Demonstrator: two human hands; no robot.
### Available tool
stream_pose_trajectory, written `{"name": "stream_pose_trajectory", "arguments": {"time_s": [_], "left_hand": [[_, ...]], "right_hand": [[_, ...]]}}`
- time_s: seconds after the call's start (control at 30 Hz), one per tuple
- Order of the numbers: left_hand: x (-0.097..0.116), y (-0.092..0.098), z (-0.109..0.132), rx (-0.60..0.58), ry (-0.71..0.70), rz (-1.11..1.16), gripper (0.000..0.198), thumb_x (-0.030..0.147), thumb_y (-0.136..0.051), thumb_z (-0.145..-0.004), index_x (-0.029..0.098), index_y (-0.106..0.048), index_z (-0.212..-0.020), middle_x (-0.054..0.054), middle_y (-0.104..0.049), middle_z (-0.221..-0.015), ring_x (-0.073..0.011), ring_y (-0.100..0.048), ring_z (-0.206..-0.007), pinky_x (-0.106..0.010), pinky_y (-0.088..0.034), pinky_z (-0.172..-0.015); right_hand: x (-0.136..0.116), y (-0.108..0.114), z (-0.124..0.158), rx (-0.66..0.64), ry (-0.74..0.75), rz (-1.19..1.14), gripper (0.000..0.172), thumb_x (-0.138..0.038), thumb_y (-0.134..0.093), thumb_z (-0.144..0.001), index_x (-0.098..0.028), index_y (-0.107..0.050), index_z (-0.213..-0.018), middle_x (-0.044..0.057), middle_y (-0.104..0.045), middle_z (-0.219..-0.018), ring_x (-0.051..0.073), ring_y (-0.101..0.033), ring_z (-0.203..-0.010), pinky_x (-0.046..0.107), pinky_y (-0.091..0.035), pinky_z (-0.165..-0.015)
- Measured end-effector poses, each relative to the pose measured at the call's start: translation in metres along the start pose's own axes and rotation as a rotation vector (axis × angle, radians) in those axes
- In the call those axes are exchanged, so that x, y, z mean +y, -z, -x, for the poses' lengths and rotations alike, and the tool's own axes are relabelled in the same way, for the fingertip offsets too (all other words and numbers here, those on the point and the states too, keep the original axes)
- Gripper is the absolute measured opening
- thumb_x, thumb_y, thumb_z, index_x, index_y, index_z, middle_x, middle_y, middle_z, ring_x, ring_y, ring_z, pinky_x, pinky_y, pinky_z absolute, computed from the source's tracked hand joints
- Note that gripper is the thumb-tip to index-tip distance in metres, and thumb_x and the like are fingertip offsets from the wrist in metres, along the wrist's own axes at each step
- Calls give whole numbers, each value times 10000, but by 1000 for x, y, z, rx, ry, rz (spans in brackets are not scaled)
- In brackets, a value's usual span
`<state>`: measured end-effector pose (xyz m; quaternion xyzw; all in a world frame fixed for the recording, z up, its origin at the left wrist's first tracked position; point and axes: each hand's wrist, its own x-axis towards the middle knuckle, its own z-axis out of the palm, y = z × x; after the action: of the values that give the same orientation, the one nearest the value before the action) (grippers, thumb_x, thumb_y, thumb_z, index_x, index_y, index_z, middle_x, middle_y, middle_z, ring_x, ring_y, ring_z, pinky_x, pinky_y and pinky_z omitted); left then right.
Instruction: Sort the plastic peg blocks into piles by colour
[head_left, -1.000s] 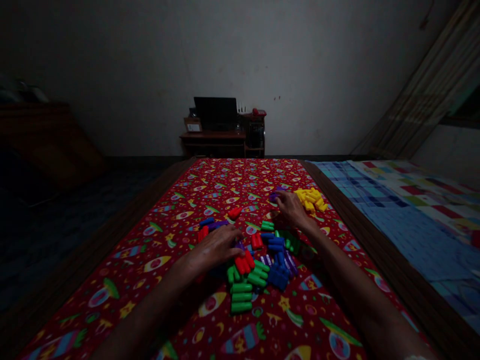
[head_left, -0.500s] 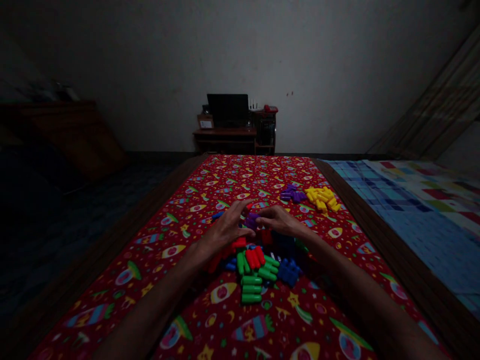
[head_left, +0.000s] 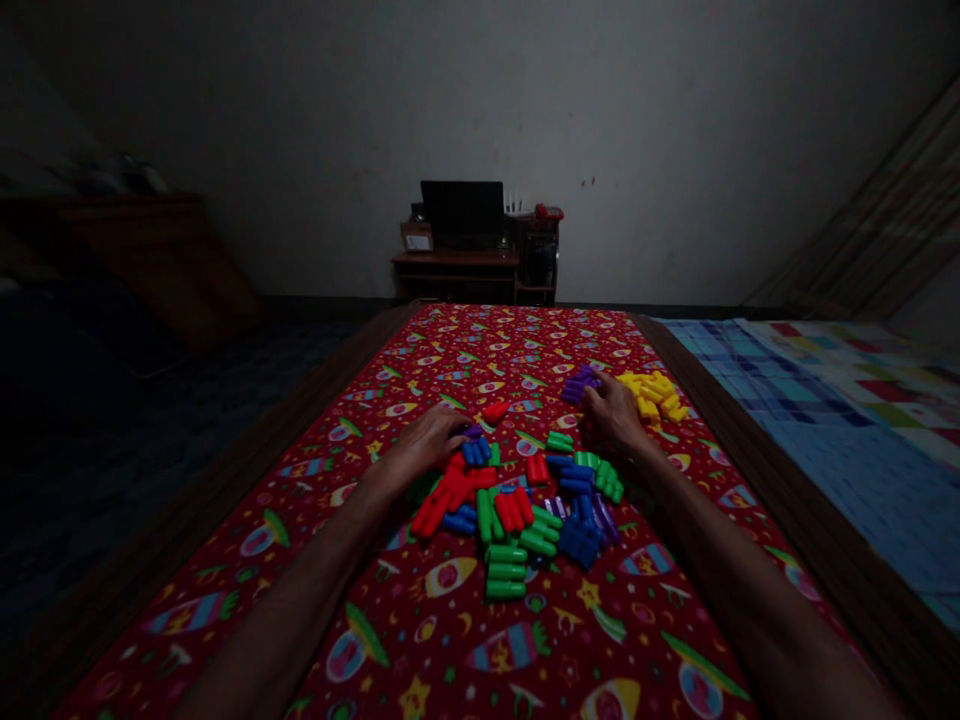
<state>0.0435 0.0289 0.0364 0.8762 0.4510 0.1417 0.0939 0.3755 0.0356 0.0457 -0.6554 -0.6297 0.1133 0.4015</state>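
Note:
My left hand (head_left: 435, 438) is at the upper left of a mixed heap, its fingertips closed on a purple piece (head_left: 472, 432) beside a blue piece (head_left: 476, 453). My right hand (head_left: 611, 408) reaches over the purple pile (head_left: 577, 383), fingers curled at its near right side; what they hold, if anything, is hidden. Right of that hand lies a yellow pile (head_left: 652, 392). The heap between my arms has red pieces (head_left: 450, 488), green pieces (head_left: 505, 572), blue pieces (head_left: 580, 540) and a few purple ones (head_left: 604, 517). One red piece (head_left: 496, 412) lies apart.
The pieces lie on a red patterned cloth (head_left: 427, 670) with a brown border. Beyond its far end stands a desk (head_left: 454, 260) with a dark monitor (head_left: 463, 212). A blue checked cloth (head_left: 795, 450) is at the right, a wooden cabinet (head_left: 150, 260) at the left.
My hands have moved apart. The right one went forward and right to the purple pile; the left drew back left. More of the heap now shows, and the view has shifted slightly.

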Motion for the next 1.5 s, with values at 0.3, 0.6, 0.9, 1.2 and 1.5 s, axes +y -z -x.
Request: {"name": "stream_pose_trajectory", "arguments": {"time_s": [0.3,0.6,0.9,1.2,1.5], "left_hand": [[41,17,-6,196,8,156,504,262,-648,-756,204,-557,-1248,-61,-644,-1066,-226,-618,-963,-355,-501,-849],[78,18,-3,236,-114,251,290,271,-605,-805,180,-623,-1080,-68,-672,-1055,-220,-632,-976,-345,-504,-863],[65,14,-4,235,54,311,363,353,-597,-802,176,-674,-1109,-80,-727,-1058,-237,-680,-919,-353,-525,-832],[55,17,-5,233,128,345,465,402,-647,-761,213,-646,-1186,-65,-714,-1124,-245,-679,-961,-363,-529,-858],[58,14,-6,158,70,368,568,246,-598,-776,198,-515,-1336,-101,-622,-1286,-263,-606,-1135,-418,-486,-956]], "right_hand": [[-65,-16,40,-512,273,-354,358,-384,-484,-894,-143,-696,-1051,65,-726,-895,185,-651,-754,263,-480,-655],[-78,-19,48,-615,274,-458,340,-428,-526,-842,-123,-676,-832,19,-622,-678,128,-537,-629,216,-376,-561],[-50,-8,25,-557,97,-544,486,-610,-570,-746,-127,-614,-736,4,-564,-608,106,-491,-559,218,-371,-530],[2,2,-10,-140,-111,-376,471,-595,-533,-749,-138,-623,-679,13,-561,-525,127,-513,-504,223,-363,-457],[-24,5,3,-222,30,-233,275,-328,-485,-839,-139,-662,-748,48,-655,-665,173,-614,-658,244,-431,-596]]}}
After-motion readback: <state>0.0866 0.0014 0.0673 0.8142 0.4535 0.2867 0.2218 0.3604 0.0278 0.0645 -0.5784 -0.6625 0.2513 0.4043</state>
